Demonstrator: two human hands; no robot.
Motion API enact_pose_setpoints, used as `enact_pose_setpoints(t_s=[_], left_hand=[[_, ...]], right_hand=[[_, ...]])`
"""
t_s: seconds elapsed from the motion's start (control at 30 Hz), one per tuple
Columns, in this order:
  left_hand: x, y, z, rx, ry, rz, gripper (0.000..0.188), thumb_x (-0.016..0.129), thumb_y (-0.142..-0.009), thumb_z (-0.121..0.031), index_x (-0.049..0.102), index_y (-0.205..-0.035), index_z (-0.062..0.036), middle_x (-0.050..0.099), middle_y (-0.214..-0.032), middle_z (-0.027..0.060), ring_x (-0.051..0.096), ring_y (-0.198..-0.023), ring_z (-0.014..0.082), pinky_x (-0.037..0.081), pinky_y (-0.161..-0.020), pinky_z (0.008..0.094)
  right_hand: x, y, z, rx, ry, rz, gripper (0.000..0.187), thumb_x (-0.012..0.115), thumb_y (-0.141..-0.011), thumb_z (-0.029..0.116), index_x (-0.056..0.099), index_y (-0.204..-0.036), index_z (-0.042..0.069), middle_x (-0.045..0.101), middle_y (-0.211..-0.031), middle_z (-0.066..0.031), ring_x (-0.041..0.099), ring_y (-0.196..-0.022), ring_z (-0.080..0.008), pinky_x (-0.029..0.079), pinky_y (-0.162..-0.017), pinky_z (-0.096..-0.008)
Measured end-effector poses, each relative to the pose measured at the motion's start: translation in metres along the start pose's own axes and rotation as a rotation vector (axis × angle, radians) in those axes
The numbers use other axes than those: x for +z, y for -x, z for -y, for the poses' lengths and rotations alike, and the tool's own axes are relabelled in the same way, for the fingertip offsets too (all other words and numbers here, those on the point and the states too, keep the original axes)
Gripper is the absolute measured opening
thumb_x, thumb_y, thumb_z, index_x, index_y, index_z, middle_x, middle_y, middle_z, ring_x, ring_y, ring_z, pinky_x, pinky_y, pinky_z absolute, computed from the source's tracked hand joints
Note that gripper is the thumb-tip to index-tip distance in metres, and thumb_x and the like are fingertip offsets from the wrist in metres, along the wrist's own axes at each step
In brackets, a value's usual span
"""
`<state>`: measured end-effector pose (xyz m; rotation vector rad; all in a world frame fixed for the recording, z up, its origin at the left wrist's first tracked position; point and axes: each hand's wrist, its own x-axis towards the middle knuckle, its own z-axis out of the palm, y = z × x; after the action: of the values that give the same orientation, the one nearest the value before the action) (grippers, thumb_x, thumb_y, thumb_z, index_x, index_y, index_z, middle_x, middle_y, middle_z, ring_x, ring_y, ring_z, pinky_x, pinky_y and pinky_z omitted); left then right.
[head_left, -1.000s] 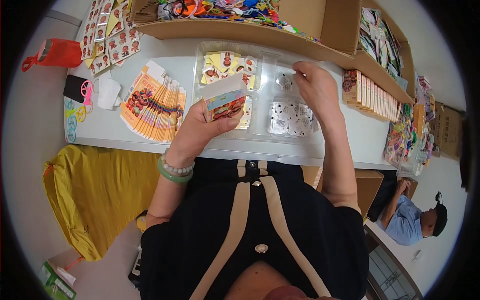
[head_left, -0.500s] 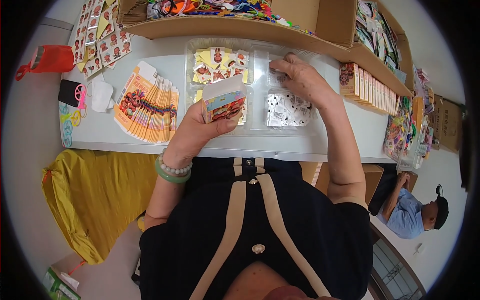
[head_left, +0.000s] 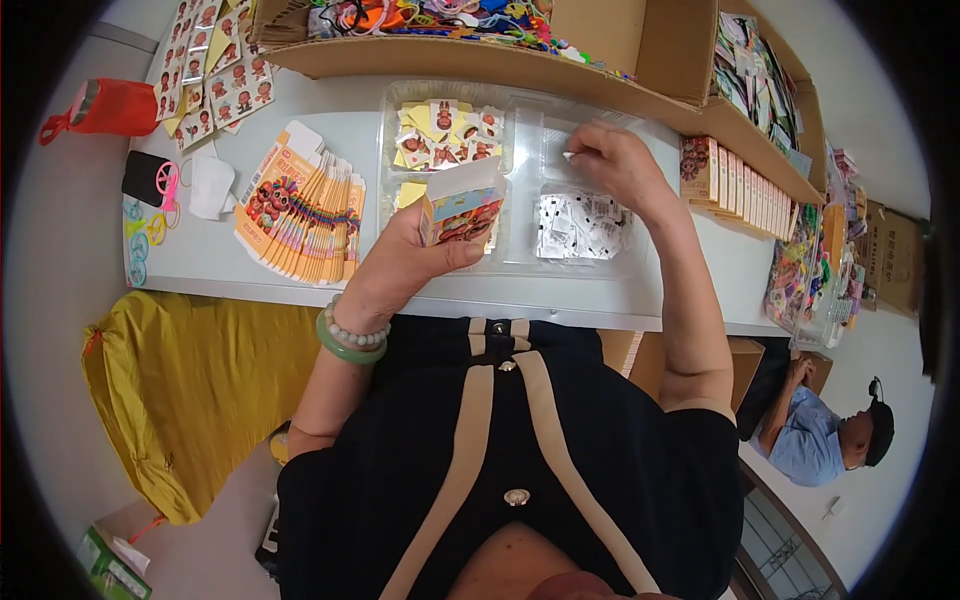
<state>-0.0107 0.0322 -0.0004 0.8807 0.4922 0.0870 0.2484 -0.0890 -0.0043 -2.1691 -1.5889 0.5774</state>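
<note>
My left hand [head_left: 405, 250] grips a small printed carton [head_left: 465, 215], its white top flap raised and its mouth open. My right hand [head_left: 622, 168] is over the back right compartment of a clear plastic tray [head_left: 518, 225]. Its fingers are pinched, and a small white piece [head_left: 570, 155] shows at the tips; the rest of it is hidden. Small white packets with black marks [head_left: 583, 225] fill the compartment nearer me. In the left compartments lie sticker cards [head_left: 445, 125] with cartoon figures and yellow slips, partly behind the carton.
Flat orange cartons [head_left: 300, 215] lie fanned out on the left. Standing boxes [head_left: 730, 175] line the right side. Along the back, a cardboard box [head_left: 470, 62] holds colourful trinkets. Sticker sheets [head_left: 240, 95], a red pouch [head_left: 115, 107] and a white mask [head_left: 208, 190] are farther left. A person [head_left: 815, 435] sits at right.
My right hand has lifted slightly from the back right compartment, and a small white piece now shows in its pinch. My left hand keeps holding the carton; the view has shifted slightly.
</note>
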Motion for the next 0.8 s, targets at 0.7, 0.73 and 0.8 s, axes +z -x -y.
enact_pose_setpoints(t_s=[0.7, 0.73, 0.8], left_hand=[[0.006, -0.001, -0.003, 0.028, -0.045, 0.194, 0.049, 0.07, -0.078, -0.006, 0.049, -0.123, 0.0005, 0.059, -0.111, 0.0043, 0.056, -0.102, 0.0106, 0.045, -0.09, 0.0255], [0.005, -0.001, -0.003, 0.027, -0.033, 0.192, 0.049, 0.07, -0.078, -0.004, 0.05, -0.122, 0.0008, 0.059, -0.11, 0.0054, 0.056, -0.103, 0.0119, 0.045, -0.09, 0.0264], [0.003, 0.0, -0.004, 0.036, -0.025, 0.208, 0.049, 0.07, -0.077, -0.003, 0.05, -0.122, 0.0011, 0.06, -0.11, 0.0065, 0.057, -0.104, 0.0132, 0.046, -0.091, 0.0272]], right_hand=[[-0.018, 0.026, 0.112, -0.319, -0.353, -0.196, 0.02, 0.06, -0.073, -0.007, 0.061, -0.09, 0.003, 0.061, -0.098, -0.0092, 0.057, -0.091, -0.0257, 0.047, -0.075, -0.0346], [-0.018, 0.025, 0.112, -0.316, -0.334, -0.218, 0.019, 0.061, -0.073, -0.006, 0.061, -0.09, 0.003, 0.061, -0.099, -0.0092, 0.057, -0.091, -0.0257, 0.047, -0.075, -0.0341], [-0.018, 0.027, 0.114, -0.313, -0.298, -0.253, 0.018, 0.063, -0.073, -0.005, 0.062, -0.089, 0.003, 0.061, -0.1, -0.0092, 0.057, -0.091, -0.0258, 0.047, -0.075, -0.0337]])
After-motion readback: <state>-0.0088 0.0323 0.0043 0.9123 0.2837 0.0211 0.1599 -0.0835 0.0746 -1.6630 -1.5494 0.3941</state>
